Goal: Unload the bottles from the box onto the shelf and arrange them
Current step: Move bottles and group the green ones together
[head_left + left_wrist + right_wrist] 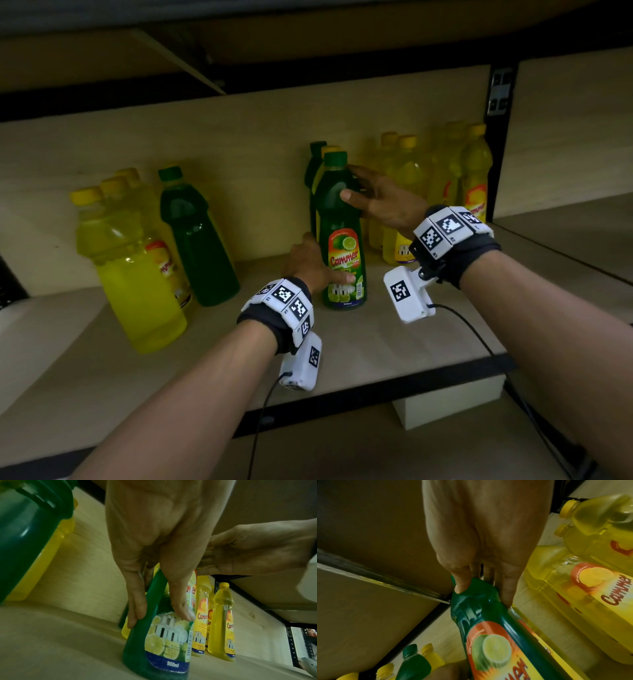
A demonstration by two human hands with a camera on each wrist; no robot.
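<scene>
A green lime-label bottle (342, 236) stands upright on the wooden shelf (394, 346), in front of another green bottle and a yellow one (329, 150). My left hand (325, 262) holds its base, thumb across the lower label and fingers round the far side. In the left wrist view that thumb (182, 609) and a finger (135, 614) flank the green bottle (159, 642). My right hand (347, 183) grips the bottle's shoulder just under the cap. The right wrist view shows its thumb (460, 586) and fingers either side of the green bottle (481, 609). No box is in view.
To the left stand large yellow bottles (137, 274) and a large green one (197, 240). Several yellow bottles (407, 178) fill the back right, up to a black upright post (498, 137). A white block (448, 404) sits under the shelf's front edge. Bare board lies in front.
</scene>
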